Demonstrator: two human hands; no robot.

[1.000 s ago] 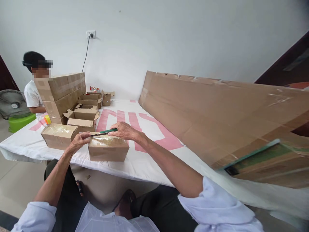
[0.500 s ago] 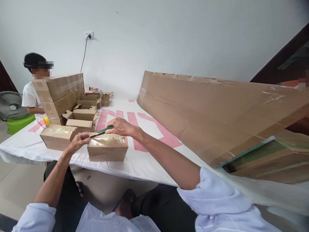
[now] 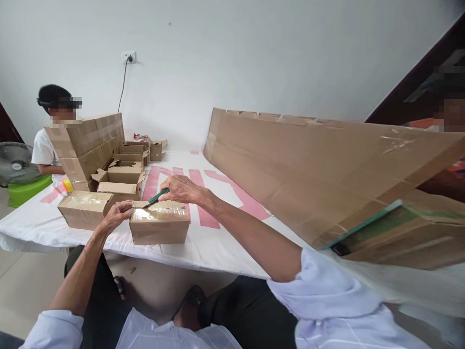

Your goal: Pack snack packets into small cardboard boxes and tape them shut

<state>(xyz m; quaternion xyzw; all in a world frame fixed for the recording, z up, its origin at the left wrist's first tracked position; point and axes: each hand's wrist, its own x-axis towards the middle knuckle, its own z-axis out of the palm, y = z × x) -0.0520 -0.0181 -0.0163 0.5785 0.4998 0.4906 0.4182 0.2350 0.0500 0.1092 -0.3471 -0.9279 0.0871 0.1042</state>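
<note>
A taped cardboard box (image 3: 160, 231) sits in front of me near the table edge, shiny clear tape across its top. My right hand (image 3: 180, 189) is closed around a green-handled utility knife (image 3: 158, 195), whose blade slants down to the left onto the box's top, near its left end. At that same end, my left hand (image 3: 119, 214) has its fingers closed on the box's upper corner; the fingertips are partly hidden. Just left of this hand lies a second taped cardboard box (image 3: 82, 213).
Behind are open cardboard boxes (image 3: 119, 187) in a row and a stack of closed boxes (image 3: 80, 145). A large cardboard sheet (image 3: 290, 165) leans along the right. A person (image 3: 45, 150) sits beyond the stack, near a fan (image 3: 16, 165); another is partly visible far right.
The knife's blade tip has moved a little rightward over the box top, and the knife slants more steeply. My left hand stays at the box's corner. The whole view has shifted slightly.
</note>
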